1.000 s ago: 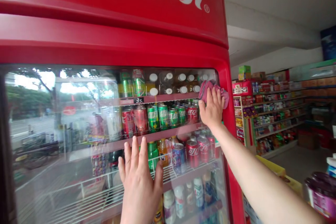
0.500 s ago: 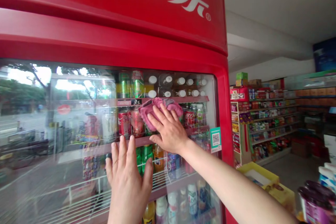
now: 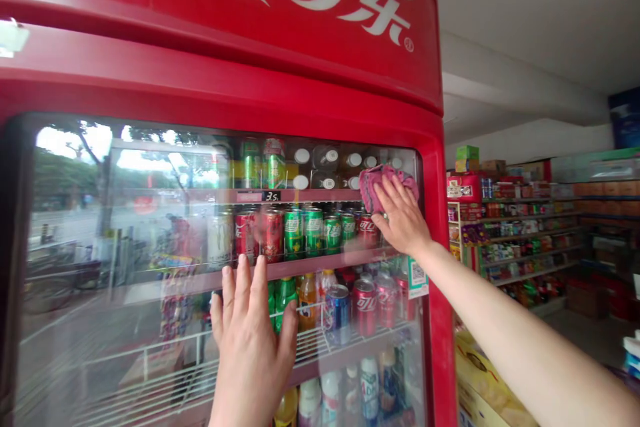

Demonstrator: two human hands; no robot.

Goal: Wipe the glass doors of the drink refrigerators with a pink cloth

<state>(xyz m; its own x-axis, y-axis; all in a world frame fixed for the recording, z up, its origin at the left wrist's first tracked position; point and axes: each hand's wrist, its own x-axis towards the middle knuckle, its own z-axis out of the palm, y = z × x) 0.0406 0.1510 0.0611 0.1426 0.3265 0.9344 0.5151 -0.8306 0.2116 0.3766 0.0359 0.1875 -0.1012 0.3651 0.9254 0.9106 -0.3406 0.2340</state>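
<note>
Two bare hands work on the glass door (image 3: 150, 213) of a red Coca-Cola drinks cooler (image 3: 220, 90). At the door's 6 o'clock, the left hand (image 3: 253, 333): grip wide open, fingers spread flat on the glass, holding nothing, just below soda cans (image 3: 314, 232) behind the pane. At 2 o'clock, the right hand (image 3: 403, 217): grip lightly curled, pressing a pink cloth (image 3: 375, 187) to the glass near the frame. Store shelves (image 3: 530, 240) stand beyond, at 3 o'clock.

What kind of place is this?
Probably a small convenience store or grocery: a red Coca-Cola drinks cooler stocked with cans and bottles, and shelves of packaged goods behind it.
</note>
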